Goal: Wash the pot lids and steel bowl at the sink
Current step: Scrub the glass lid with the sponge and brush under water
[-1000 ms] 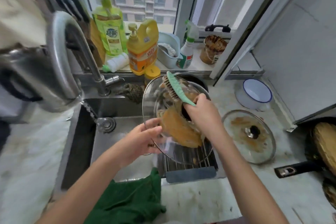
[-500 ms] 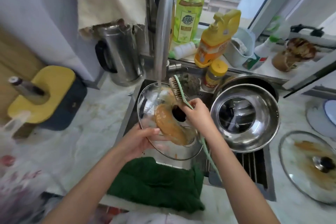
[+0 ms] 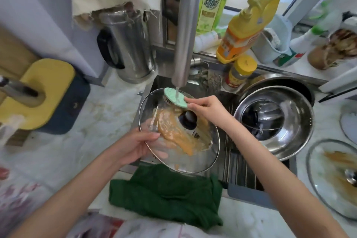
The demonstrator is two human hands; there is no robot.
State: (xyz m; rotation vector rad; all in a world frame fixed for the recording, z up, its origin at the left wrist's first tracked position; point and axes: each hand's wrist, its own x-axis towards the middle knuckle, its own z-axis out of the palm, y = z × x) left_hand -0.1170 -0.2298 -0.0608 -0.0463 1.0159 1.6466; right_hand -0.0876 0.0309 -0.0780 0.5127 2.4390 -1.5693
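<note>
A: Item one, glass lid (image 3: 201, 152)?
B: Tilted over the sink (image 3: 160, 83), between both hands; orange residue across its middle, around the black knob. Left hand (image 3: 141, 143) grips the near rim, thumb on top, fingers under the glass. Right hand (image 3: 204, 108) pinches the green brush (image 3: 174, 97) at the lid's far edge, under the tap (image 3: 184, 35) stream
A: Risk?
B: Probable slip: wet glass, a one-hand rim hold, brush pressure pushing away from the left hand. A drop would likely strike the drain rack (image 3: 239, 168) below the right forearm, or the green cloth (image 3: 166, 195) under the left wrist
A: Item two, steel bowl (image 3: 297, 135)?
B: Just right of the right forearm, with what looks like another lid inside. A swung elbow could knock it
A: Item three?
B: Second soiled lid (image 3: 332, 177), on the tabletop (image 3: 100, 118) well right of the right arm, unwashed. Splash off the brush may spatter residue beside the left hand
</note>
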